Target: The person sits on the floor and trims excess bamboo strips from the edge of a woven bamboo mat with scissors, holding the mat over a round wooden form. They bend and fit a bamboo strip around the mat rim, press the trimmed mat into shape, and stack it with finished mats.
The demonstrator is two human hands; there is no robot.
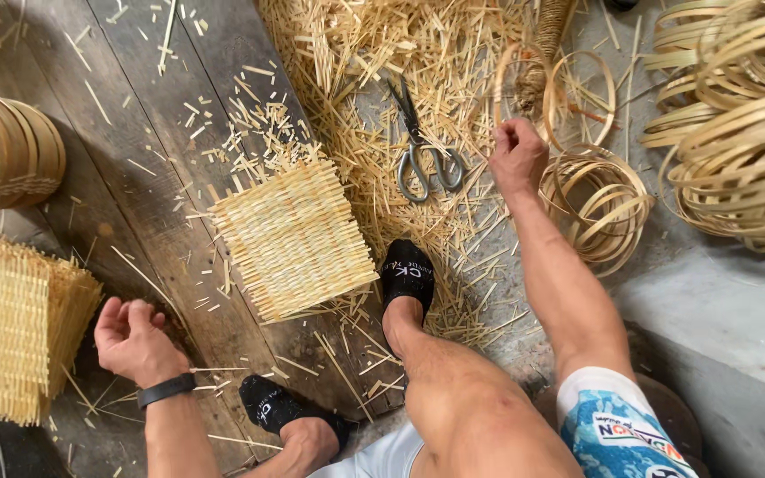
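Right hand [517,158] gripped a bamboo strip coil [597,202]; left hand [132,338] curled empty. Scissors [422,152] nearby risked cuts.

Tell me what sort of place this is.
Probably a basket-weaving workshop floor: a woven straw mat, coils of split cane by the right hand, scissors among cuttings.

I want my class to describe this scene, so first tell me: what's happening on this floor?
A person sits on a wooden floor strewn with straw cuttings. The right hand is closed around a thin loop of cane strip, above a coil of similar strips. The left hand rests loosely curled near a stack of woven mats. A square woven mat lies by the person's foot, with scissors just beyond it.
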